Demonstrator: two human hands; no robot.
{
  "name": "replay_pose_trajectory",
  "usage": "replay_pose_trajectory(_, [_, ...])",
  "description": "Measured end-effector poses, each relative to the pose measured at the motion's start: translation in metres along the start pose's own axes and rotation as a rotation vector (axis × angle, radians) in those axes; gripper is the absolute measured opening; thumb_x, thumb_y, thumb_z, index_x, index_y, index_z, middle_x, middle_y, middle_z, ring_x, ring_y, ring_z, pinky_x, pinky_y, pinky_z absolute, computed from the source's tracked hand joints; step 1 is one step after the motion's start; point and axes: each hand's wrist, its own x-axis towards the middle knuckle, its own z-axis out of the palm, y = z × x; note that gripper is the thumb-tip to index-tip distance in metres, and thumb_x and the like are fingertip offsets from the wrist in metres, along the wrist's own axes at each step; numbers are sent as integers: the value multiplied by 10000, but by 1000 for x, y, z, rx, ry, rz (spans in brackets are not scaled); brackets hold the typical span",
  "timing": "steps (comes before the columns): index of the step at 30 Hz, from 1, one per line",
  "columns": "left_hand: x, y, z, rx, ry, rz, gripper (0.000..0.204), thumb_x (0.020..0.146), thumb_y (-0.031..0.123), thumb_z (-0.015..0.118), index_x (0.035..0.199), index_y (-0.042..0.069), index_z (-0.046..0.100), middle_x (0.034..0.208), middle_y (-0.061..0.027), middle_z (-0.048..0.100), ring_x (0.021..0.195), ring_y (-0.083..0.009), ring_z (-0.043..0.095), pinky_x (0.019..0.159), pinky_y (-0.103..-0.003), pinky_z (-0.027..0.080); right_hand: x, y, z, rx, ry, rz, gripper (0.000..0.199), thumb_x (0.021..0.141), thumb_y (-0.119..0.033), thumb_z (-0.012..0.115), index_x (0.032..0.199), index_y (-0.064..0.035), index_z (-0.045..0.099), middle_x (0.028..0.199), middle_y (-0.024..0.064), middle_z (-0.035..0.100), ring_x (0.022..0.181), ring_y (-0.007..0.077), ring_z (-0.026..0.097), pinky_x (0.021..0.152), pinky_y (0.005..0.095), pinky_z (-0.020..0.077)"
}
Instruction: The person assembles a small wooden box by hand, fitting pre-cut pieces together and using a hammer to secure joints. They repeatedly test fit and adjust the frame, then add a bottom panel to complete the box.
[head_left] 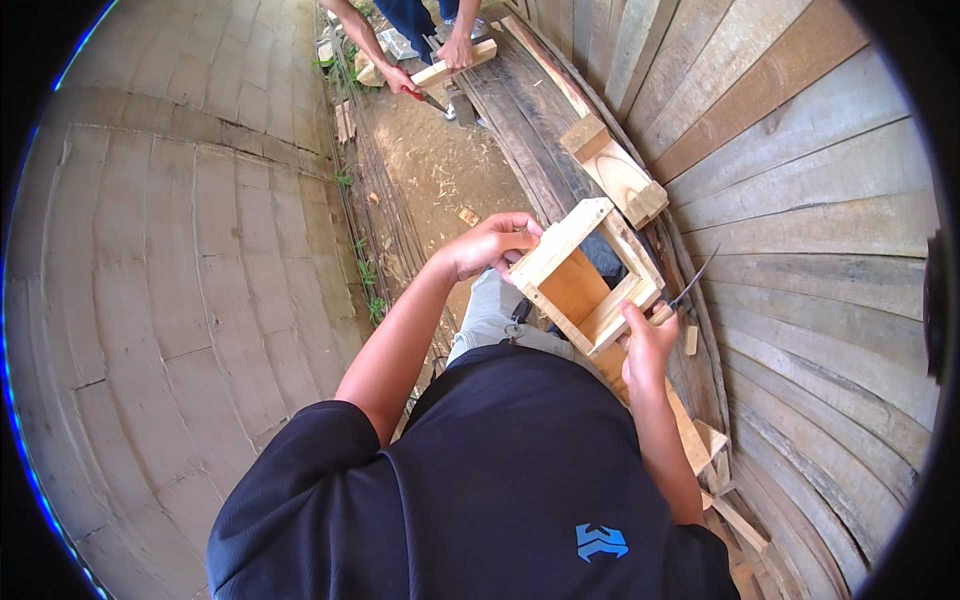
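Over my lap I hold a small open box of pale wood (563, 243), tilted, with a rectangular opening through which an orange-brown inner panel (573, 288) shows. My left hand (494, 245) grips its left side, thumb on top and fingers curled at the edge. Closed around its lower right corner is my right hand (648, 345). A slim pointed tool (688, 290), like a knife or awl with a wooden handle, sticks out beside my right thumb. I cannot tell whether that hand holds it too or it lies behind.
A long plank bench (510, 120) runs along the board wall (790, 200) at right. On it lies another wooden piece with end blocks (615, 172). Ahead, another person's hands (457, 52) hold a wood strip (440, 70) and red-handled tool (425, 98). Scraps lie behind my right arm.
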Motion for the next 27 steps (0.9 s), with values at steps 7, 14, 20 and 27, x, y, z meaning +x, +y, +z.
replay_pose_trajectory(7, [-2, -2, -2, 37, 1, -10, 154, 959, 252, 593, 1057, 133, 604, 870, 31, 654, 709, -37, 626, 538, -202, 499, -8, -13, 9, -21, 10, 23, 416, 811, 6, 696, 1171, -67, 501, 1066, 63, 588, 873, 146, 635, 591, 303, 553])
replay_pose_trajectory(14, [-5, 5, 1, 40, -17, -3, 148, 968, 246, 589, 1054, 127, 608, 893, 22, 651, 723, -41, 621, 539, -208, 512, -7, -16, 7, -23, 53, 72, 418, 803, 0, 708, 1131, -63, 457, 1038, 72, 574, 848, 150, 635, 583, 309, 548])
replay_pose_trajectory(20, [-6, 8, 4, 81, -22, 4, 237, 979, 304, 593, 1109, 105, 597, 914, 10, 660, 722, -55, 629, 561, -223, 548, -10, -19, 9, -25, 88, 66, 433, 798, 45, 698, 1090, -56, 396, 970, 81, 545, 780, 137, 620, 547, 283, 520])
replay_pose_trajectory(27, [-9, 14, 5, 124, -34, -12, 282, 994, 265, 577, 1181, 55, 568, 952, -34, 652, 818, -100, 647, 617, -273, 599, -7, -17, 7, -37, 89, 1, 395, 794, 65, 687, 1042, -68, 410, 926, 58, 548, 715, 85, 590, 494, 215, 446])
